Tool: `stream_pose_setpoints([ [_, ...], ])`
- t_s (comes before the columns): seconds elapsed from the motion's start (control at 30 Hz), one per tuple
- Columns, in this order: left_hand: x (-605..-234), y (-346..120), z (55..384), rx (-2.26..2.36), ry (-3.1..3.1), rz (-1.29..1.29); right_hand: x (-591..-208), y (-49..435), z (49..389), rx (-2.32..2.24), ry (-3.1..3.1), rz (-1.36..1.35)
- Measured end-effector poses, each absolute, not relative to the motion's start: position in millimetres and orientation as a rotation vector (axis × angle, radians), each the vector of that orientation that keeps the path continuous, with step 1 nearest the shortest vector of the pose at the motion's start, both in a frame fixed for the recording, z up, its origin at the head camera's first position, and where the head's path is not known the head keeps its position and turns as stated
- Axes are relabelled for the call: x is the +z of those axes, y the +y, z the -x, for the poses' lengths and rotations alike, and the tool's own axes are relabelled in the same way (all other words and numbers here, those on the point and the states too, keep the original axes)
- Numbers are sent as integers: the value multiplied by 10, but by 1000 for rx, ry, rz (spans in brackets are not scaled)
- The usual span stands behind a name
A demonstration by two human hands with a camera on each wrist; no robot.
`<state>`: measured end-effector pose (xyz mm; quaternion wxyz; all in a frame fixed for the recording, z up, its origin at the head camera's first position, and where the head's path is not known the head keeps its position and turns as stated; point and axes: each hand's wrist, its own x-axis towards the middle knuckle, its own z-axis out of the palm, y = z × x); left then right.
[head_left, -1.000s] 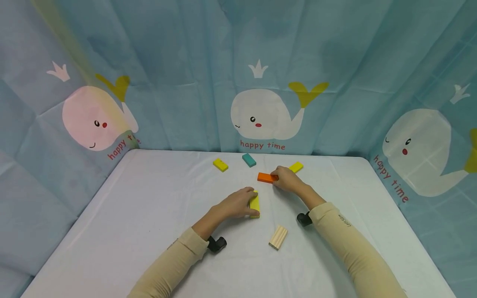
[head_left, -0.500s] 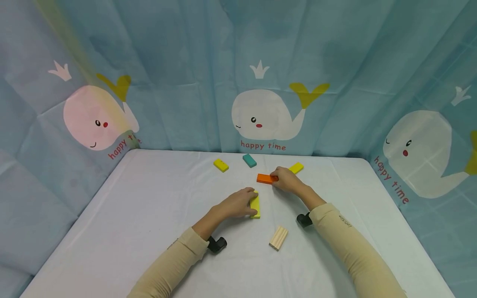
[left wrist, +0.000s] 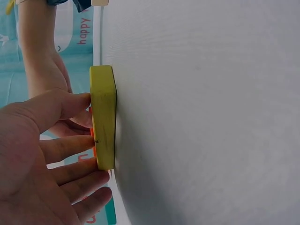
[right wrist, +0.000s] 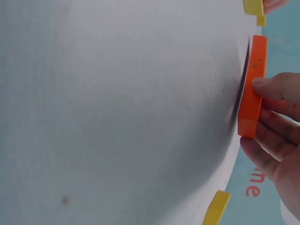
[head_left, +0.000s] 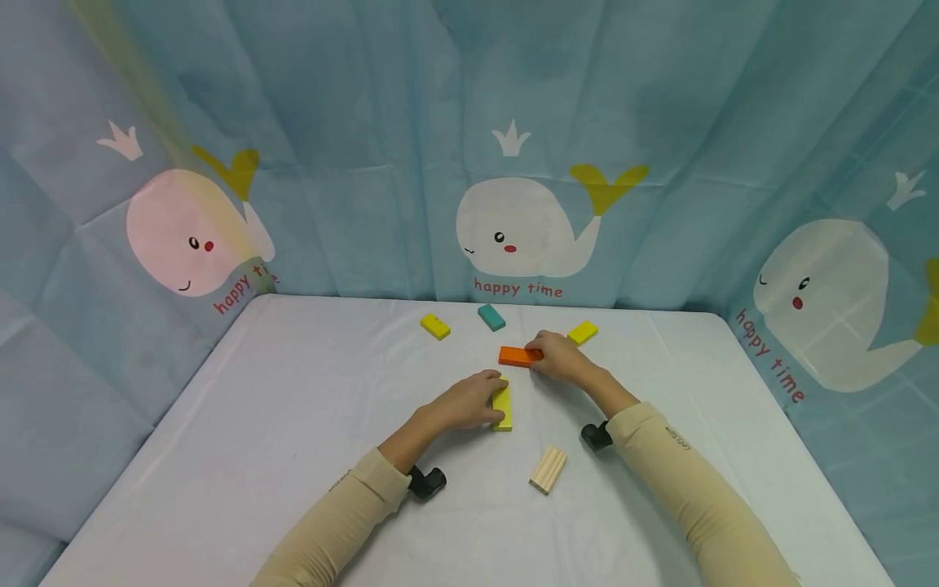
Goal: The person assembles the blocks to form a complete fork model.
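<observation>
A yellow block (head_left: 502,410) lies lengthwise on the white table in the head view. My left hand (head_left: 464,400) rests its thumb and fingertips on it. The left wrist view shows those fingers (left wrist: 70,147) fairly straight against the yellow block's top (left wrist: 104,117). Beyond it, my right hand (head_left: 561,356) pinches the right end of an orange block (head_left: 516,356). In the right wrist view the thumb (right wrist: 276,87) presses the orange block's side (right wrist: 253,89), with the fingers behind it. The orange block is held crosswise, close over the table.
A short yellow block (head_left: 435,326) and a teal block (head_left: 491,317) lie at the back of the table. Another yellow block (head_left: 583,332) is just behind my right hand. Ridged bare-wood pieces (head_left: 548,470) lie nearer me. A blue curtain (head_left: 367,204) stands behind the table.
My right hand has moved slightly left and nearer me with the orange block. The left thumb has drawn back a little along the yellow block, which stays in place.
</observation>
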<state>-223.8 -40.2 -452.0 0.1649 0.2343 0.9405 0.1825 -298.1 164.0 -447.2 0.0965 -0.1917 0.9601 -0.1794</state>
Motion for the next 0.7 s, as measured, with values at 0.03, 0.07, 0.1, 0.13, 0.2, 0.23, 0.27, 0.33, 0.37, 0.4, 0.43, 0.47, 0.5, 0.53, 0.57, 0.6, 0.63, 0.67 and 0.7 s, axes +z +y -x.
stream_pose_setpoints([
  [0.03,-4519,-401,2239,518,2681,-668,-4475,1635,2979,-530,2844,579],
  [0.07,-4518,-401,2237,517,2682,-668,-4479,1629,2975,-527,2842,589],
  [0.1,-4514,-401,2233,517,2682,-666,-4481,1622,2971,-528,2840,599],
  [0.13,-4509,-399,2229,516,2681,-663,-4483,1615,2965,-529,2837,600],
  [0.2,-4498,-398,2220,519,2680,-660,-4482,1600,2952,-528,2833,604],
  [0.23,-4492,-396,2213,518,2680,-660,-4479,1593,2946,-530,2830,607],
  [0.27,-4490,-394,2208,511,2684,-663,-4474,1586,2939,-528,2831,617],
  [0.33,-4486,-392,2205,508,2682,-664,-4468,1574,2926,-528,2830,632],
  [0.37,-4487,-391,2204,508,2683,-664,-4467,1569,2919,-530,2830,641],
  [0.4,-4485,-390,2205,507,2681,-663,-4468,1563,2914,-531,2831,653],
  [0.43,-4487,-390,2206,508,2680,-662,-4470,1557,2908,-529,2833,665],
  [0.47,-4488,-390,2210,509,2678,-662,-4474,1552,2904,-529,2833,674],
  [0.5,-4487,-391,2213,516,2672,-658,-4479,1547,2899,-532,2833,678],
  [0.53,-4490,-391,2215,514,2674,-663,-4483,1540,2894,-532,2833,684],
  [0.57,-4489,-391,2215,522,2676,-666,-4487,1535,2890,-530,2834,694],
  [0.6,-4490,-390,2216,526,2680,-671,-4489,1529,2885,-528,2833,700],
  [0.63,-4489,-389,2214,532,2684,-680,-4489,1523,2880,-530,2831,701],
  [0.67,-4483,-389,2210,540,2691,-694,-4490,1514,2875,-536,2828,697],
  [0.7,-4478,-389,2204,548,2699,-706,-4491,1505,2870,-539,2828,694],
])
